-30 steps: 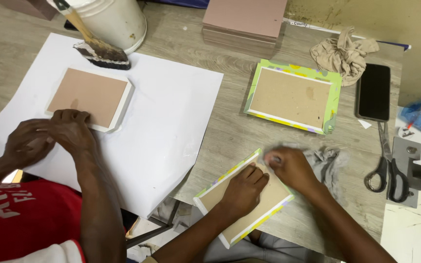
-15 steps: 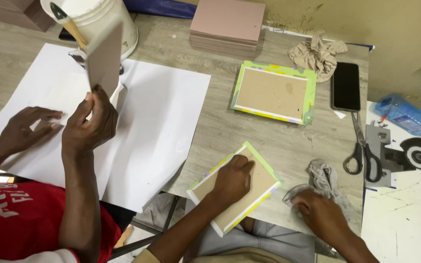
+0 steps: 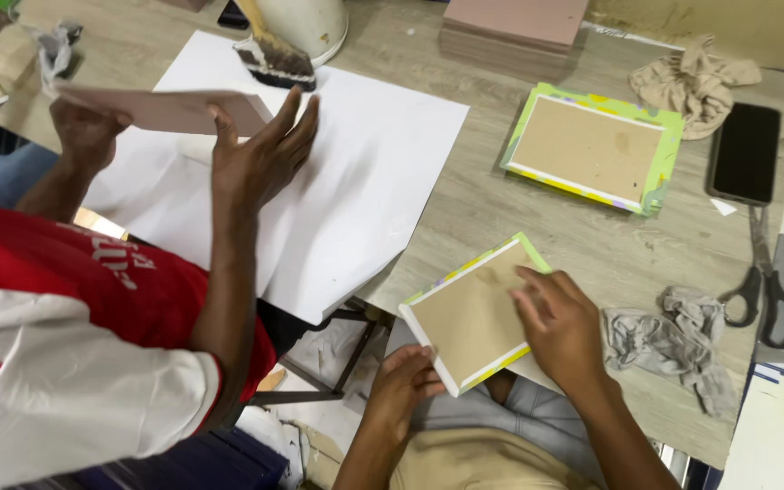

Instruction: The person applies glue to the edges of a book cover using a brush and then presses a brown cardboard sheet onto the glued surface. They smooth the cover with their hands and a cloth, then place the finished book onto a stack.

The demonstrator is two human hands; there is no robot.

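Note:
A brown cardboard panel [image 3: 469,318] with green and yellow wrapped edges hangs half over the table's near edge, tilted above my lap. My left hand [image 3: 406,381] grips its lower corner from below. My right hand [image 3: 560,331] lies flat on the panel's right side, fingers spread towards its upper corner. A crumpled grey cloth [image 3: 673,340] sits just right of that hand. At the left, a co-worker in a red and white shirt holds a pinkish board [image 3: 161,109] in the air with both hands over a large white sheet [image 3: 365,181].
A second wrapped panel [image 3: 592,150] lies further back. Scissors [image 3: 764,286], a black phone [image 3: 746,150] and a beige rag [image 3: 696,73] sit at the right. A white bucket [image 3: 310,23], a brush [image 3: 274,59] and a stack of pink boards [image 3: 514,23] stand at the back.
My left hand slid from the panel's top to its lower corner. My right hand left the grey cloth and came back onto the panel. The co-worker raised the board off the white sheet.

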